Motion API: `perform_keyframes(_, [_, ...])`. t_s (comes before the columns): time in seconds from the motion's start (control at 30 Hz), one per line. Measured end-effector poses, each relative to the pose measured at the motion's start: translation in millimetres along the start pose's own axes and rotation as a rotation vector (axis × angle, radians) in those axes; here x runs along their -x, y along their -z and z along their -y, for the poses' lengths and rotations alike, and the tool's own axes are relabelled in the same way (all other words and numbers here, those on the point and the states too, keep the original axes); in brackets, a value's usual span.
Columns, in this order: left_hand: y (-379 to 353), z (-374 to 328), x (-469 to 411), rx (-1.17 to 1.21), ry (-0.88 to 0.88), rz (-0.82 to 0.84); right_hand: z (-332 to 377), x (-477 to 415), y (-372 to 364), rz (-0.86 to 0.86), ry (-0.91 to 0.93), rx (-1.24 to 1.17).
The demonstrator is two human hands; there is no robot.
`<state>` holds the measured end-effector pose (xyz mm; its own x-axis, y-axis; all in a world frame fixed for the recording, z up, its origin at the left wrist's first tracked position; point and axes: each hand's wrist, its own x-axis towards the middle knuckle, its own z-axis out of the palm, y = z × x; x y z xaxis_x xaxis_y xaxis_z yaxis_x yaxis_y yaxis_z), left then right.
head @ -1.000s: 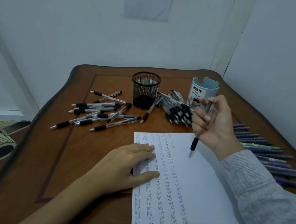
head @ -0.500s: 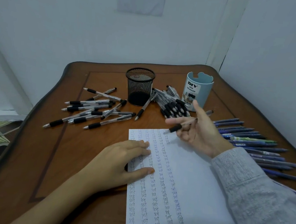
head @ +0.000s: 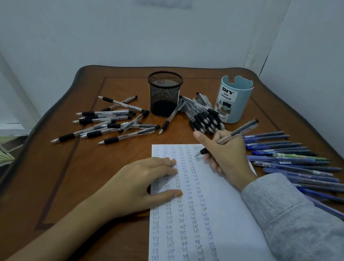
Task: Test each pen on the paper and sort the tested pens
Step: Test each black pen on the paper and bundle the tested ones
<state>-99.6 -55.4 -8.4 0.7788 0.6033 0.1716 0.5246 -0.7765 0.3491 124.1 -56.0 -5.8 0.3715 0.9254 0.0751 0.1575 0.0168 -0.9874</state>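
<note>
A white sheet of paper (head: 227, 221) lies on the wooden table, filled with columns of the handwritten word "test". My right hand (head: 227, 155) grips a clear pen with a black grip (head: 237, 131) in a writing hold. Its tip touches the paper near the top edge. My left hand (head: 144, 181) lies flat on the paper's left edge, fingers straight. Several clear black-grip pens (head: 110, 126) are scattered to the left, and another heap of them (head: 203, 117) sits between the two cups. Several blue pens (head: 293, 164) lie in a row on the right.
A black mesh cup (head: 164, 93) and a light blue desk organizer cup (head: 234, 101) stand at the back of the table (head: 98, 186). White walls close in behind and to the right. Patterned floor shows at the left, beyond the table's edge.
My right hand turned the pen from upright in the air into a writing hold and lowered its tip onto the top of the paper. My left hand stayed on the sheet.
</note>
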Motion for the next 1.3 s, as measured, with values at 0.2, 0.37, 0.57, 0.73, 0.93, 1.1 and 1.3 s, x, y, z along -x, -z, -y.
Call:
perform_keyframes(0.2, [-0.6,0.5,-0.1,0.006,0.000,-0.018,-7.4,-4.8,-1.3,-0.047,0.079,0.074])
perform_keyframes(0.37, [-1.7,1.0,-0.2,0.002,-0.006,-0.031,-7.3,-5.4,-2.0,-0.004,0.124,0.077])
perform_keyframes(0.57, [-1.8,0.7,-0.8,-0.004,-0.016,-0.035,-9.1,-7.7,-1.4,0.023,0.114,0.059])
perform_keyframes(0.73, [-2.0,0.8,-0.5,-0.004,-0.015,-0.037,-8.2,-6.7,-0.4,0.010,0.100,0.051])
perform_keyframes(0.93, [-2.5,1.2,-0.8,-0.001,-0.014,-0.038,-7.0,-6.9,-0.6,0.020,0.101,0.055])
perform_keyframes(1.1, [-2.3,0.1,-0.6,-0.008,-0.024,-0.043,-8.1,-6.6,0.0,-0.008,0.103,0.051])
perform_keyframes(1.3, [-2.2,0.6,-0.1,-0.002,-0.018,-0.035,-7.7,-6.0,0.6,0.002,0.090,0.043])
